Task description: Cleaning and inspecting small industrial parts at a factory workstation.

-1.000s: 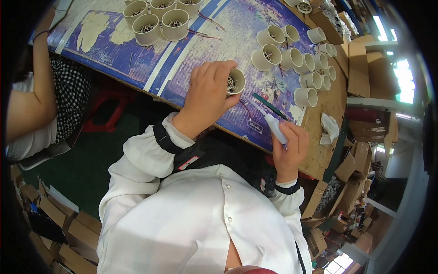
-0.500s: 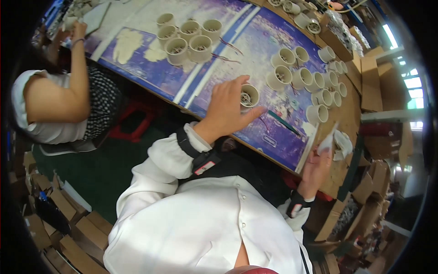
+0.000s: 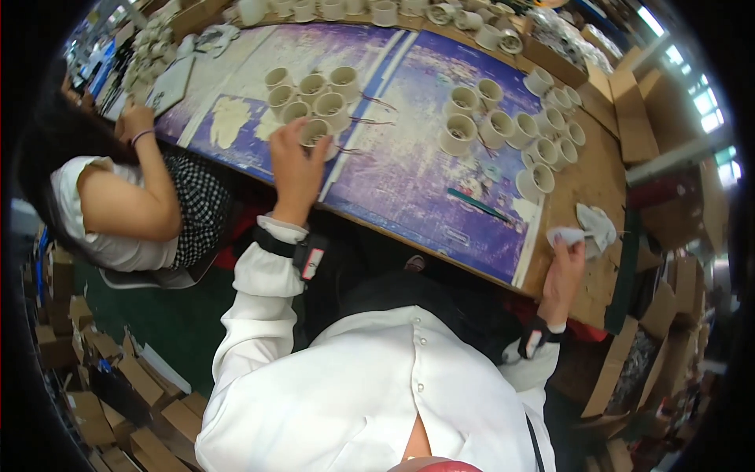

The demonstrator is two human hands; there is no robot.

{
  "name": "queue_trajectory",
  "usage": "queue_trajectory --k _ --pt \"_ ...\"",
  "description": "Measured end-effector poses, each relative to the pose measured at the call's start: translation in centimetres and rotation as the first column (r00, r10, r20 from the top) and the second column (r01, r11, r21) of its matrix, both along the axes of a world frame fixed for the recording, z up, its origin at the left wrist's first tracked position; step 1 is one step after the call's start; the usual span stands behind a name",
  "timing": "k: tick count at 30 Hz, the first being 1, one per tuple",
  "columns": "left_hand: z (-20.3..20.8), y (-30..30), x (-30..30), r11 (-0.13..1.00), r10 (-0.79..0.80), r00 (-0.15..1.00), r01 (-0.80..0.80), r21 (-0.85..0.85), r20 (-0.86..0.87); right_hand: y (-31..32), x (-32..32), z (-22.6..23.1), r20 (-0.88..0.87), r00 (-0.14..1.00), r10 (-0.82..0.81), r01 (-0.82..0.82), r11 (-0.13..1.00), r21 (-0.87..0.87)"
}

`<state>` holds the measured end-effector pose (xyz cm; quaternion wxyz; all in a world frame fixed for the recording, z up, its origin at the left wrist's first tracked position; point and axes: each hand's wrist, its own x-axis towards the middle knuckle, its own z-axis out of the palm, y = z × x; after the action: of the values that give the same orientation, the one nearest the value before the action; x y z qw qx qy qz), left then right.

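Observation:
My left hand (image 3: pixel 296 175) is closed around a white cup (image 3: pixel 317 143) at the near end of a cluster on the left of the table, thumb and fingers on its sides. Thin reddish wires (image 3: pixel 347 149) trail to the right from this cup. Other white cups (image 3: pixel 344 79) of the cluster stand close behind it, with small parts inside. At the table's right end, my right hand (image 3: pixel 563 272) is closed on a small white, soft-looking pointed piece (image 3: pixel 564 235). A crumpled white cloth (image 3: pixel 597 228) lies just beyond that hand.
More white cups (image 3: pixel 458 135) stand in a group on the right. A thin green tool (image 3: pixel 480 204) lies on the purple, powder-smeared table covering (image 3: pixel 393 177). At left, a co-worker (image 3: pixel 126 197) sits by the table. Cardboard boxes (image 3: pixel 633 110) stand at the right; more cups line the back.
My left hand has moved left with the cup from mid-table to the left cluster. My right hand has shifted slightly right, still with the white piece. The whole view has shifted too.

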<state>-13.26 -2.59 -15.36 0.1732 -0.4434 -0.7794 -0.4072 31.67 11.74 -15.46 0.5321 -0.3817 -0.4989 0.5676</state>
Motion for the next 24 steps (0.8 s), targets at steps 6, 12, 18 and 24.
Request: queue_trajectory --k 6,12,18,24 --pt "1.1 -0.6 1.1 0.982 0.068 0.980 -0.098 0.159 0.186 2.8 2.5 -1.7 0.557 0.797 -0.234 0.121 0.965 0.232" --pt "3.3 3.6 6.5 0.888 -0.459 0.885 0.456 0.056 0.073 2.6 3.0 -1.5 0.647 0.722 -0.246 0.107 0.963 0.246" --pt "2.6 9.9 10.0 0.760 -0.648 0.761 0.648 -0.050 0.018 -0.9 3.0 1.2 0.660 0.540 -0.523 0.254 0.848 0.464" --pt "1.7 9.6 9.5 0.765 -0.622 0.783 0.610 -0.207 0.007 -5.2 1.0 7.1 0.501 0.564 -0.656 0.188 0.693 0.696"
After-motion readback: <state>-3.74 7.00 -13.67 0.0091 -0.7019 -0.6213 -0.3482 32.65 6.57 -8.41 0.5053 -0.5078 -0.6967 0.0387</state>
